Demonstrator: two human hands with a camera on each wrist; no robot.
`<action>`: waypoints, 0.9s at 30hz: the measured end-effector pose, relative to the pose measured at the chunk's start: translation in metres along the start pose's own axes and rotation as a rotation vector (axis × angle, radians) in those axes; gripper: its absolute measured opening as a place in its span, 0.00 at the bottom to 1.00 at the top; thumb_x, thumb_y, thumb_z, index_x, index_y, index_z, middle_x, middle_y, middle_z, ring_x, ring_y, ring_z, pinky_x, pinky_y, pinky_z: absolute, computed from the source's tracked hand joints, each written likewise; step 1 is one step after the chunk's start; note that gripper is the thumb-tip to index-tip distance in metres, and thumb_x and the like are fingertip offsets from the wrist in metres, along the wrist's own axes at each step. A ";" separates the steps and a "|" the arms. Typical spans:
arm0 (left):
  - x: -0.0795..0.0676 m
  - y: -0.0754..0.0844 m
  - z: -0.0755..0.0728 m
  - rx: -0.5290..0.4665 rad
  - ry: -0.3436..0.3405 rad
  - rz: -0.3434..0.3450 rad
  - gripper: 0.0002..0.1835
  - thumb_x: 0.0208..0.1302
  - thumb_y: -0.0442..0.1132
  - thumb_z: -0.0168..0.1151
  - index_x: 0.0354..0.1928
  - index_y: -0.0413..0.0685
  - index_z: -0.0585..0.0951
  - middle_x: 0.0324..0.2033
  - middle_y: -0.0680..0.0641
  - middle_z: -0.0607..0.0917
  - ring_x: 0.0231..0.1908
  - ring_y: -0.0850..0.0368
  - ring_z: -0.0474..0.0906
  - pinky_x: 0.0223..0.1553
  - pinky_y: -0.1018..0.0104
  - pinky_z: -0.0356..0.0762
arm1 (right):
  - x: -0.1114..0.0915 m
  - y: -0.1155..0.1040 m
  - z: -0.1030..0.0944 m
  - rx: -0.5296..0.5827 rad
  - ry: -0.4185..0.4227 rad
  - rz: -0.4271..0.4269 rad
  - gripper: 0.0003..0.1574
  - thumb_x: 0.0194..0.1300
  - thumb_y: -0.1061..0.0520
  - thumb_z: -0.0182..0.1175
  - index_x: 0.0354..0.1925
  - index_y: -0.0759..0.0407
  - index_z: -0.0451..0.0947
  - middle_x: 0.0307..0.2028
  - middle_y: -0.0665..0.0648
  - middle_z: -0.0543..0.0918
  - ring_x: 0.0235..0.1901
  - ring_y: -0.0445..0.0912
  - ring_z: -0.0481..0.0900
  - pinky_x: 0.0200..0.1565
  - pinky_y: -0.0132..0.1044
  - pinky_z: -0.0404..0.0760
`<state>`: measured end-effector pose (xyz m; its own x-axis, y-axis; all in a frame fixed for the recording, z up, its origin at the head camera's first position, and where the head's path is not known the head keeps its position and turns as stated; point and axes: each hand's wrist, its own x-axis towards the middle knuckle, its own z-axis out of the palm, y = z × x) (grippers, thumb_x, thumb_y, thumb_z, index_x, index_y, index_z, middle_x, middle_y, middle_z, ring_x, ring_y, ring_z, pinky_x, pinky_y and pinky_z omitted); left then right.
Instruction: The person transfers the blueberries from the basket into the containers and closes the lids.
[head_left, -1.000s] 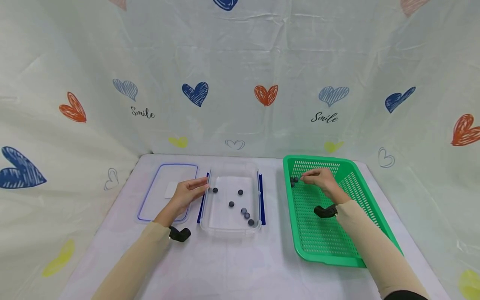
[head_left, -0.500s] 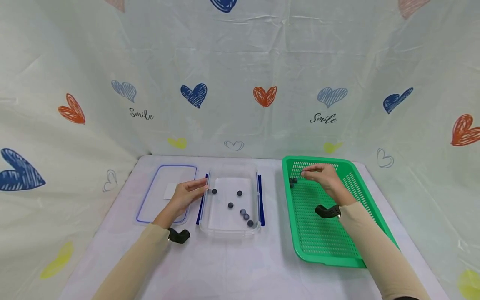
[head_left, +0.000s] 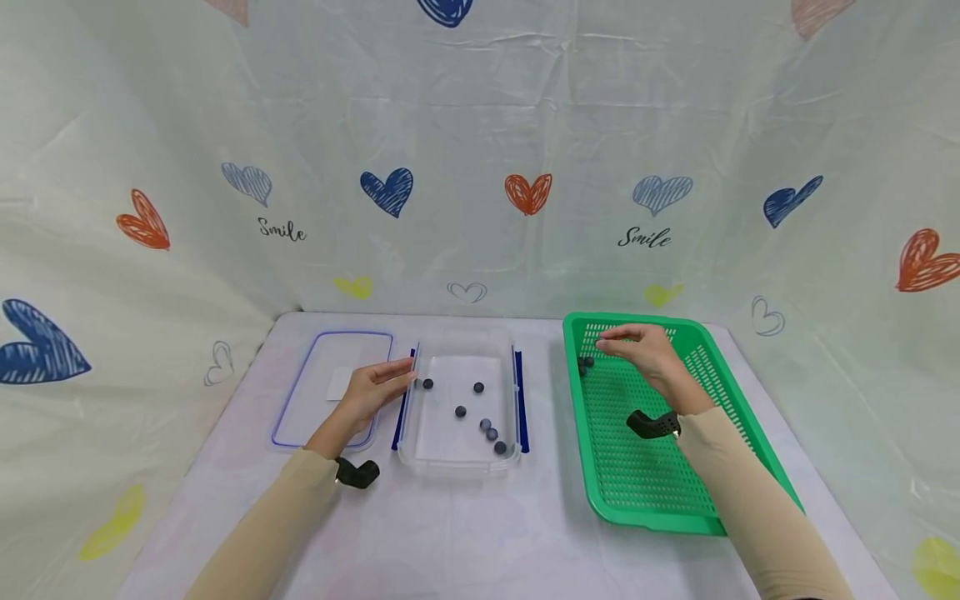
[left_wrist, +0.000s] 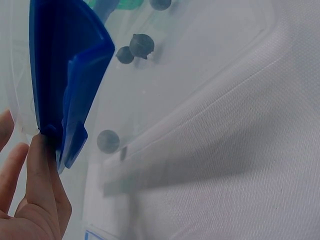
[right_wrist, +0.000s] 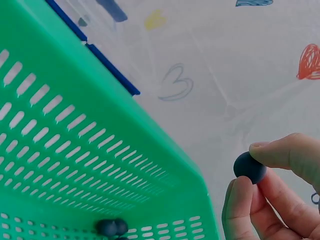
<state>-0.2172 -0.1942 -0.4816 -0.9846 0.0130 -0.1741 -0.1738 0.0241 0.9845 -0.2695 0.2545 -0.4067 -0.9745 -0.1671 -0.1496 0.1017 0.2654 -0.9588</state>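
Note:
In the head view my right hand (head_left: 647,357) is over the far left part of the green basket (head_left: 592,467). The right wrist view shows it pinching a dark blueberry (right_wrist: 250,168) between thumb and fingertips, above the basket's rim. A small cluster of blueberries (right_wrist: 111,227) lies in the basket's corner. My left hand (head_left: 367,392) rests at the left side of the clear plastic box (head_left: 457,462). Its extended fingers touch the side by the hanging blue latch (left_wrist: 75,85). Several blueberries (head_left: 461,412) lie scattered on the box's floor.
The clear lid with a blue seal (head_left: 307,392) lies on the table left of the box, partly under my left hand. Another blue latch (head_left: 522,404) hangs on the box's right side. Behind the table hangs a white sheet (head_left: 465,242) with printed hearts.
My right hand has lifted slightly up from the blueberry cluster in the basket, holding one blueberry. The left hand stays at the box's side.

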 end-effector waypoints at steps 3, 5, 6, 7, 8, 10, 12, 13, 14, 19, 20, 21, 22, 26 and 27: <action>0.002 -0.003 -0.001 -0.007 0.002 0.002 0.28 0.65 0.37 0.69 0.66 0.37 0.75 0.62 0.38 0.77 0.46 0.66 0.83 0.51 0.71 0.81 | -0.002 -0.003 0.003 0.011 -0.004 -0.015 0.31 0.65 0.56 0.69 0.59 0.74 0.75 0.62 0.65 0.71 0.65 0.57 0.65 0.65 0.49 0.71; 0.002 -0.003 -0.001 -0.008 0.000 0.001 0.28 0.65 0.37 0.69 0.66 0.38 0.75 0.63 0.38 0.77 0.46 0.66 0.82 0.51 0.71 0.81 | -0.004 -0.006 0.005 0.013 -0.004 -0.029 0.28 0.64 0.56 0.70 0.56 0.73 0.77 0.61 0.64 0.73 0.67 0.57 0.64 0.66 0.50 0.70; 0.002 -0.003 -0.001 -0.007 -0.001 0.002 0.28 0.65 0.37 0.69 0.66 0.38 0.74 0.63 0.38 0.77 0.46 0.66 0.82 0.51 0.71 0.81 | -0.004 -0.007 0.006 0.008 -0.006 -0.039 0.28 0.64 0.56 0.70 0.56 0.72 0.77 0.60 0.64 0.74 0.67 0.57 0.63 0.66 0.51 0.69; 0.002 -0.003 -0.001 -0.008 -0.002 0.003 0.28 0.65 0.37 0.69 0.66 0.38 0.74 0.63 0.38 0.77 0.46 0.66 0.82 0.50 0.71 0.81 | -0.004 -0.008 0.007 0.007 -0.008 -0.048 0.28 0.63 0.56 0.71 0.55 0.72 0.78 0.60 0.64 0.74 0.67 0.58 0.63 0.67 0.51 0.69; 0.003 -0.003 -0.001 -0.009 -0.003 0.003 0.28 0.66 0.37 0.69 0.66 0.38 0.74 0.63 0.38 0.77 0.46 0.65 0.82 0.50 0.72 0.81 | -0.005 -0.010 0.008 0.000 -0.010 -0.055 0.28 0.63 0.56 0.71 0.55 0.72 0.78 0.59 0.64 0.75 0.67 0.57 0.63 0.67 0.52 0.68; 0.003 -0.003 -0.001 -0.011 -0.003 0.001 0.28 0.66 0.37 0.68 0.66 0.38 0.74 0.63 0.38 0.77 0.46 0.65 0.82 0.50 0.72 0.81 | -0.005 -0.012 0.011 -0.008 -0.019 -0.070 0.27 0.63 0.56 0.71 0.54 0.72 0.78 0.59 0.64 0.76 0.67 0.57 0.63 0.67 0.52 0.67; 0.004 -0.003 -0.001 -0.014 -0.005 0.003 0.28 0.66 0.36 0.68 0.66 0.37 0.74 0.63 0.38 0.76 0.46 0.65 0.82 0.50 0.71 0.81 | -0.007 -0.014 0.013 -0.017 -0.031 -0.085 0.28 0.63 0.56 0.71 0.55 0.73 0.78 0.60 0.65 0.75 0.67 0.57 0.63 0.68 0.52 0.66; 0.004 -0.004 -0.001 -0.012 -0.006 0.002 0.28 0.66 0.36 0.68 0.66 0.37 0.74 0.63 0.38 0.76 0.47 0.65 0.82 0.50 0.71 0.81 | -0.007 -0.015 0.015 -0.021 -0.035 -0.085 0.28 0.63 0.56 0.70 0.55 0.73 0.78 0.60 0.65 0.75 0.68 0.57 0.62 0.68 0.52 0.65; 0.004 -0.004 -0.001 -0.009 -0.008 0.003 0.28 0.66 0.36 0.68 0.67 0.37 0.74 0.64 0.38 0.76 0.47 0.65 0.82 0.50 0.72 0.81 | -0.008 -0.016 0.016 -0.023 -0.040 -0.086 0.28 0.63 0.56 0.70 0.55 0.73 0.78 0.61 0.64 0.74 0.68 0.57 0.62 0.68 0.53 0.65; 0.003 -0.004 -0.002 0.001 -0.010 0.003 0.28 0.66 0.37 0.68 0.67 0.38 0.74 0.64 0.38 0.75 0.47 0.66 0.82 0.51 0.72 0.80 | -0.009 -0.023 0.025 -0.019 -0.061 -0.083 0.28 0.63 0.56 0.71 0.55 0.71 0.78 0.62 0.63 0.73 0.70 0.56 0.60 0.70 0.54 0.61; 0.003 -0.004 -0.001 0.001 -0.009 0.004 0.28 0.66 0.38 0.68 0.66 0.38 0.74 0.64 0.38 0.76 0.47 0.65 0.82 0.52 0.72 0.80 | -0.009 -0.024 0.026 -0.016 -0.066 -0.088 0.27 0.63 0.56 0.71 0.55 0.71 0.78 0.62 0.63 0.73 0.70 0.56 0.59 0.70 0.55 0.61; 0.003 -0.004 -0.001 0.002 -0.008 0.004 0.29 0.66 0.38 0.69 0.66 0.38 0.74 0.63 0.38 0.76 0.48 0.65 0.82 0.52 0.72 0.80 | -0.009 -0.024 0.028 -0.013 -0.069 -0.092 0.27 0.63 0.56 0.71 0.54 0.71 0.79 0.62 0.64 0.73 0.70 0.56 0.59 0.70 0.55 0.61; 0.003 -0.004 -0.001 0.003 -0.007 0.005 0.29 0.66 0.38 0.69 0.66 0.38 0.74 0.63 0.38 0.76 0.48 0.65 0.82 0.52 0.72 0.80 | -0.008 -0.025 0.030 -0.019 -0.069 -0.096 0.26 0.63 0.56 0.71 0.53 0.70 0.79 0.62 0.64 0.74 0.70 0.56 0.59 0.70 0.55 0.61; 0.003 -0.003 -0.001 0.014 -0.006 0.008 0.29 0.66 0.39 0.69 0.66 0.37 0.74 0.63 0.38 0.76 0.48 0.65 0.82 0.52 0.71 0.80 | -0.005 -0.027 0.039 -0.001 -0.086 -0.116 0.25 0.62 0.58 0.71 0.52 0.72 0.80 0.64 0.68 0.72 0.69 0.57 0.61 0.69 0.56 0.63; 0.003 -0.003 -0.001 0.014 -0.004 0.006 0.29 0.66 0.39 0.69 0.66 0.37 0.74 0.63 0.38 0.77 0.48 0.65 0.82 0.52 0.71 0.80 | -0.004 -0.027 0.041 0.003 -0.091 -0.116 0.24 0.62 0.58 0.71 0.52 0.72 0.80 0.64 0.68 0.71 0.68 0.57 0.62 0.68 0.56 0.64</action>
<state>-0.2193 -0.1950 -0.4851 -0.9856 0.0168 -0.1683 -0.1676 0.0379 0.9851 -0.2598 0.2091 -0.3903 -0.9575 -0.2823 -0.0587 -0.0101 0.2363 -0.9716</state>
